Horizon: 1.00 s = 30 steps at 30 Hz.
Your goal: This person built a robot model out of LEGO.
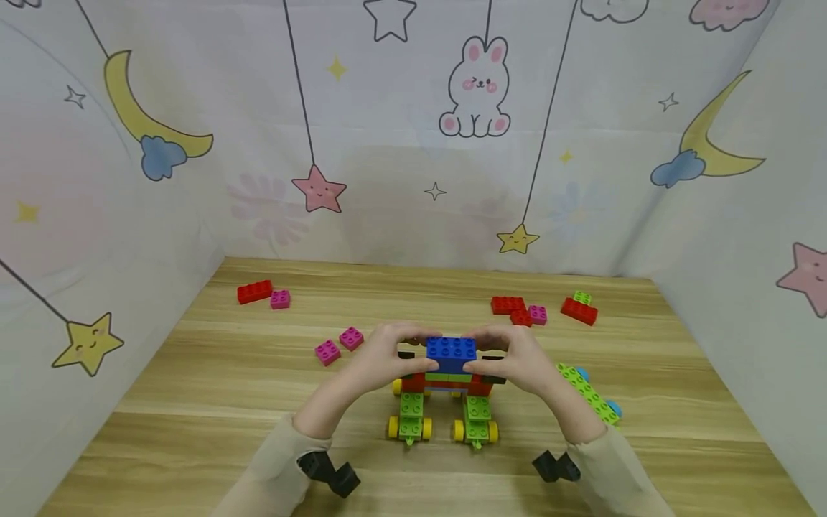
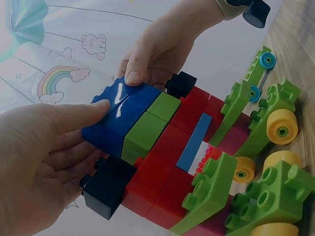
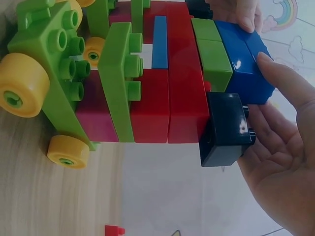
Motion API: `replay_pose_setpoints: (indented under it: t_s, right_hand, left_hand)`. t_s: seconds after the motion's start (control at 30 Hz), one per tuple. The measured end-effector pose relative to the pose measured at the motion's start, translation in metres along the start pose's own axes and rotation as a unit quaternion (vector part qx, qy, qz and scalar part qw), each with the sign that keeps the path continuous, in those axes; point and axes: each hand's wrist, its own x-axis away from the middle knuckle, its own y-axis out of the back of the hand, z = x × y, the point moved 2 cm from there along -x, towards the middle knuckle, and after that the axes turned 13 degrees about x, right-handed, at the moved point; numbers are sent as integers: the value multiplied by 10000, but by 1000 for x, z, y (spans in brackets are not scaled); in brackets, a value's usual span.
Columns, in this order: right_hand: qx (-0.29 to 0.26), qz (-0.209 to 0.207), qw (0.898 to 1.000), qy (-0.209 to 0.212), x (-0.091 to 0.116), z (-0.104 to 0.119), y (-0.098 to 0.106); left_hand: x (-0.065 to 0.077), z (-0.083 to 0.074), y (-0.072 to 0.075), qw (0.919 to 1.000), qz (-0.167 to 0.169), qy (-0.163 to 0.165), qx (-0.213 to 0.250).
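Note:
A blue brick block tops a build of toy bricks at the middle of the table; the wrist views show a seam across it. My left hand pinches its left end, thumb on the near face and fingers behind. At the other end, my right hand grips it the same way. Beneath the block sit light green bricks, then red bricks, with a black brick on each side. Green wheeled bases with yellow wheels carry the build.
To the right lies a green plate with blue wheels. Pink bricks lie left of the build. Farther back are a red brick at left and more red bricks at right. Printed cloth walls surround the table.

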Motion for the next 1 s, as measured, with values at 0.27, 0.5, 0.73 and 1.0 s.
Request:
replay_pose_setpoints:
  t_s: [0.27, 0.5, 0.73, 1.0]
  right_hand:
    - [-53, -24, 10000, -44, 0, -4, -2]
    - [-47, -34, 9999, -101, 0, -5, -4]
    - [57, 34, 10000, 60, 0, -3, -2]
    - [343, 61, 9984, 454, 1, 1, 1]
  left_hand:
    - [0, 1, -1, 9997, 42, 98, 201]
    - [0, 3, -1, 10000, 29, 35, 83]
    - [1, -2, -1, 9999, 46, 72, -147]
    - [0, -4, -1, 9980, 33, -151, -613]
